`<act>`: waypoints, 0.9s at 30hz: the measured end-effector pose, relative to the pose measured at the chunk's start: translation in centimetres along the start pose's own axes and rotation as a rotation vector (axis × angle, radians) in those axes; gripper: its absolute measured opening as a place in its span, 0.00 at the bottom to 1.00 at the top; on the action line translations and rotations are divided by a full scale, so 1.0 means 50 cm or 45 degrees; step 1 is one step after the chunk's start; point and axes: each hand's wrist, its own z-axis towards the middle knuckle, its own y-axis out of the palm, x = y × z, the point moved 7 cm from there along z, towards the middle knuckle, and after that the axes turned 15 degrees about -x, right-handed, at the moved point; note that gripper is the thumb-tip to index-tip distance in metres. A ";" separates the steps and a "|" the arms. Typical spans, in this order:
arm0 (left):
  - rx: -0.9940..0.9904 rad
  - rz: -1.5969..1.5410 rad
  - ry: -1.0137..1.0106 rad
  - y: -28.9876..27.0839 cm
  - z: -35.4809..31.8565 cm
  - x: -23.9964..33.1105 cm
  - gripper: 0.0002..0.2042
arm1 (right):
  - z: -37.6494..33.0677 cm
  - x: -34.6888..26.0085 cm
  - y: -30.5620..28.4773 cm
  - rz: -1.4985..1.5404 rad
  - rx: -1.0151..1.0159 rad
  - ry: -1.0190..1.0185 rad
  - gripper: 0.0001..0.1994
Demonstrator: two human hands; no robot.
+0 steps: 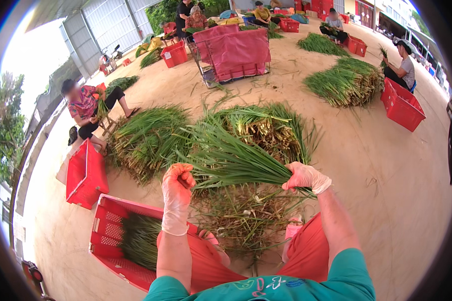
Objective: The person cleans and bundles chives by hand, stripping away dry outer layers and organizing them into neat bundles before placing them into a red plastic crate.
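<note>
In a thin white glove, my right hand (306, 178) grips a bunch of garlic chives (246, 163) near one end; the long green leaves fan out to the left. My left hand (178, 178), also gloved, is raised beside the leaf tips with its fingers curled in. What it holds, if anything, I cannot make out. Just beyond the bunch lies a heap of chives (271, 133) with pale cut ends facing me. Loose trimmed leaves and brown scraps (243, 215) cover the ground between my feet.
At my left knee, a red crate (103, 226) holds chives. Another chive pile (150, 140) and red crate (87, 173) lie beside a seated person (85, 108). A pink-covered cart (233, 52) stands ahead. To the right are a pile (344, 83), a crate (403, 105) and a co-worker (404, 70).
</note>
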 end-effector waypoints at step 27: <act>0.240 1.224 0.030 -0.174 0.048 0.083 0.10 | 0.015 0.030 0.014 -0.371 -0.021 0.169 0.16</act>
